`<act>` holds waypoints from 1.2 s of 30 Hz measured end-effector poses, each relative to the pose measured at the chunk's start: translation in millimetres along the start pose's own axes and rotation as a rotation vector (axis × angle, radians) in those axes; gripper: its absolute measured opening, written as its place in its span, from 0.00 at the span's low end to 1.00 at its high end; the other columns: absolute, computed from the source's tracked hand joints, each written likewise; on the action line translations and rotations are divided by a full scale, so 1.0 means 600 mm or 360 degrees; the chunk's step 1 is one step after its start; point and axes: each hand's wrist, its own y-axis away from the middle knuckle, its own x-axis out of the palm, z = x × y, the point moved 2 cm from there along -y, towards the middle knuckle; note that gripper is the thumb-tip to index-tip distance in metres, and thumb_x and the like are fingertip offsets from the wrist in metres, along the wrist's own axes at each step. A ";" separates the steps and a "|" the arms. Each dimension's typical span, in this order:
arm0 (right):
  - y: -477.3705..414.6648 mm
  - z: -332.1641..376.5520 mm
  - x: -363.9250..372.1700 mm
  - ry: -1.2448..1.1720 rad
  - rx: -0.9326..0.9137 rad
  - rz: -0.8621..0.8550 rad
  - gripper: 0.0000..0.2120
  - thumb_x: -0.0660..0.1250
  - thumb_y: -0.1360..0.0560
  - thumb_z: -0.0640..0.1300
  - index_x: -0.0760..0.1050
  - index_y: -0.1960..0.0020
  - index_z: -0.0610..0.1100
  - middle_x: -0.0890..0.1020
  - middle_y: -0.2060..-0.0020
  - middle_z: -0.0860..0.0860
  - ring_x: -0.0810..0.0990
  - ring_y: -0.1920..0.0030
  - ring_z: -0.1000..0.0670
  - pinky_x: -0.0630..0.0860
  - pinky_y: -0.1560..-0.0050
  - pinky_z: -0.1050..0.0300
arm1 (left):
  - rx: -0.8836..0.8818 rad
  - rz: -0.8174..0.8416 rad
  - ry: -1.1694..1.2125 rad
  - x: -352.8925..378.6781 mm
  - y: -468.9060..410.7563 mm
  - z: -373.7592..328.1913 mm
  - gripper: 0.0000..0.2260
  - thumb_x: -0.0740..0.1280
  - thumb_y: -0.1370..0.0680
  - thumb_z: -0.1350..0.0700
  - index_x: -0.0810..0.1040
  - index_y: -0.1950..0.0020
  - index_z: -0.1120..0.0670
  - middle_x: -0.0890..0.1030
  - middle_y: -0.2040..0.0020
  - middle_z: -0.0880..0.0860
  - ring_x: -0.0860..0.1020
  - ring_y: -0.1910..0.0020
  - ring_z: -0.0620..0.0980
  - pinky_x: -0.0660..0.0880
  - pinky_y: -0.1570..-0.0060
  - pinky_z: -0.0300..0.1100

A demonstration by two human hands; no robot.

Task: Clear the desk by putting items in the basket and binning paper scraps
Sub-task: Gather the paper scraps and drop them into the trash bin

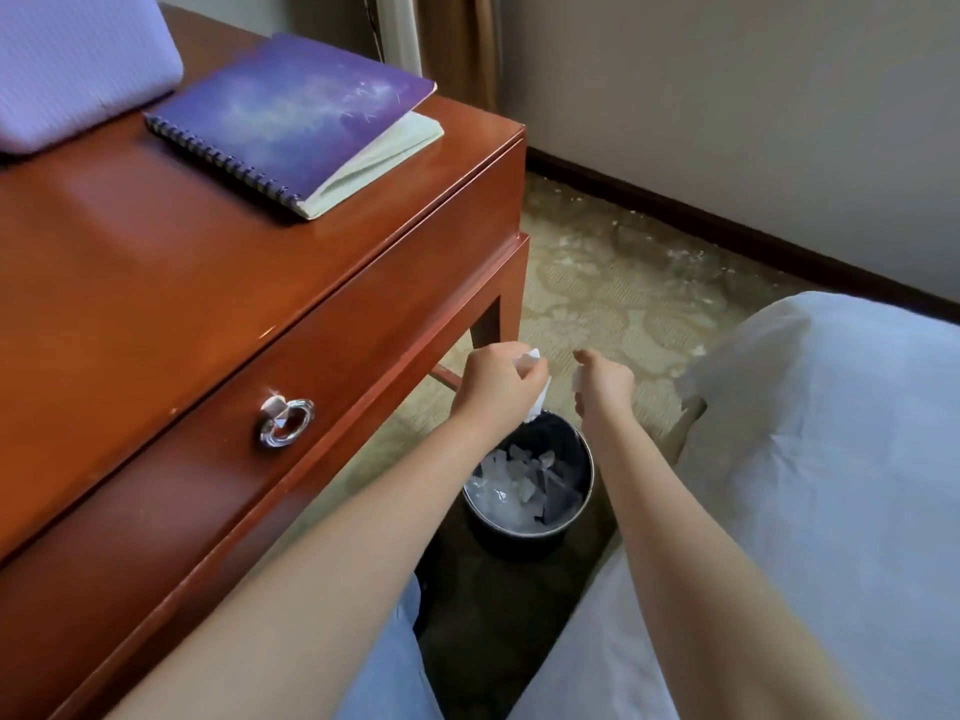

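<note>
I note a crumpled white paper scrap (531,357) clamped in the curled left grip (493,387), a smaller scrap (576,380) pinched in the right grip (605,384), both above the round dark bin (519,545) of scraps (519,485) on carpet (597,283) beside the glossy wooden tabletop (130,241).

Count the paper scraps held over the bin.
2. One white scrap is pinched in the left hand, a second scrap in the right hand, both above the bin. More may be hidden inside the fists.
</note>
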 end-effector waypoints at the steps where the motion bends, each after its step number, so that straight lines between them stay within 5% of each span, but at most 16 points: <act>1: -0.016 -0.014 0.003 0.0012 0.0034 -0.0001 0.13 0.67 0.26 0.44 0.70 0.66 0.41 0.72 0.70 0.47 0.67 0.72 0.49 0.63 0.69 0.56 | -0.0037 0.0023 -0.0005 0.010 -0.010 0.014 0.15 0.63 0.23 0.59 0.71 0.63 0.70 0.75 0.64 0.66 0.69 0.59 0.67 0.71 0.68 0.42; 6: -0.083 -0.093 0.020 0.0047 0.0230 -0.0059 0.12 0.67 0.26 0.45 0.70 0.64 0.41 0.71 0.71 0.46 0.67 0.72 0.49 0.63 0.69 0.55 | -0.0151 0.0086 -0.0154 0.040 -0.048 0.081 0.20 0.63 0.23 0.60 0.59 0.73 0.56 0.63 0.75 0.51 0.62 0.73 0.50 0.59 0.74 0.35; 11: -0.123 -0.153 0.040 -0.0024 0.0454 -0.0101 0.09 0.65 0.26 0.46 0.72 0.55 0.40 0.72 0.68 0.46 0.68 0.71 0.49 0.64 0.71 0.56 | -0.0231 0.0107 -0.0208 0.053 -0.083 0.131 0.19 0.63 0.24 0.59 0.58 0.72 0.55 0.65 0.72 0.55 0.61 0.71 0.50 0.59 0.67 0.41; 17: -0.147 -0.182 0.069 0.0122 0.0516 -0.0015 0.17 0.62 0.27 0.51 0.75 0.45 0.40 0.72 0.67 0.48 0.70 0.68 0.49 0.69 0.66 0.56 | -0.0283 0.0106 -0.0265 0.061 -0.106 0.160 0.17 0.63 0.24 0.59 0.61 0.71 0.57 0.65 0.72 0.54 0.62 0.69 0.51 0.60 0.65 0.40; 22: -0.167 -0.195 0.081 0.0295 0.0511 0.0203 0.19 0.59 0.23 0.56 0.76 0.45 0.41 0.77 0.48 0.45 0.74 0.50 0.45 0.71 0.47 0.51 | -0.0295 0.0105 -0.0321 0.069 -0.108 0.182 0.19 0.63 0.25 0.58 0.57 0.72 0.55 0.63 0.73 0.54 0.59 0.71 0.50 0.57 0.69 0.41; 28: -0.178 -0.209 0.078 0.0483 0.0440 0.0258 0.28 0.57 0.23 0.60 0.72 0.33 0.41 0.76 0.37 0.45 0.74 0.42 0.44 0.68 0.45 0.50 | -0.0393 0.0102 -0.0316 0.071 -0.107 0.199 0.17 0.63 0.25 0.59 0.61 0.72 0.57 0.66 0.71 0.55 0.63 0.69 0.52 0.59 0.68 0.42; 32: -0.186 -0.196 0.067 0.0477 0.0356 0.0282 0.25 0.59 0.24 0.57 0.72 0.34 0.43 0.77 0.39 0.46 0.74 0.42 0.44 0.70 0.45 0.49 | -0.0673 0.0103 -0.0215 0.089 -0.107 0.209 0.17 0.63 0.24 0.59 0.63 0.73 0.55 0.68 0.71 0.52 0.68 0.65 0.55 0.63 0.67 0.41; 34: -0.193 -0.191 0.060 0.0455 0.0309 0.0301 0.22 0.60 0.23 0.55 0.74 0.35 0.42 0.77 0.43 0.47 0.73 0.46 0.46 0.68 0.49 0.51 | -0.0856 0.0079 -0.0059 0.103 -0.106 0.225 0.08 0.64 0.25 0.58 0.75 0.64 0.58 0.77 0.63 0.55 0.75 0.57 0.59 0.71 0.61 0.43; 36: -0.201 -0.189 0.052 0.0451 0.0283 0.0298 0.22 0.60 0.23 0.54 0.74 0.36 0.42 0.77 0.43 0.46 0.74 0.46 0.45 0.66 0.50 0.51 | -0.1059 -0.0004 0.0090 0.115 -0.102 0.243 0.15 0.66 0.26 0.57 0.77 0.42 0.63 0.80 0.46 0.61 0.78 0.46 0.60 0.75 0.49 0.47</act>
